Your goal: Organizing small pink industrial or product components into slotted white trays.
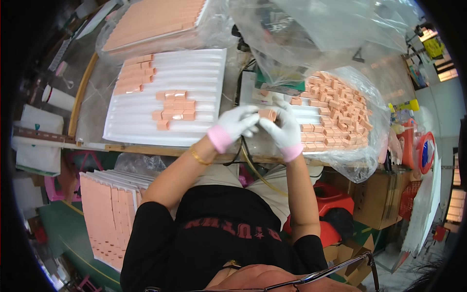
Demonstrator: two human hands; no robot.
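Both my hands wear white gloves with pink cuffs and meet above the table's near edge. A small peach-pink hollow block (267, 115) is between them. My right hand (285, 127) grips it between thumb and fingers. My left hand (237, 123) is closed, its fingertips at the block's left end. To the left lies a white ridged tray (204, 68), with several rows of similar blocks (175, 106) set in its grooves. On the right, a heap of loose blocks (340, 109) covers another white ridged tray (309, 114) lying on clear plastic.
A plastic-wrapped stack of filled trays (155, 22) stands at the back left. Clear plastic sheeting (331, 34) hangs over a green box (277, 82). More filled trays (109, 209) lean below the table at left. A red stool (335, 199) and cardboard box (382, 199) are at lower right.
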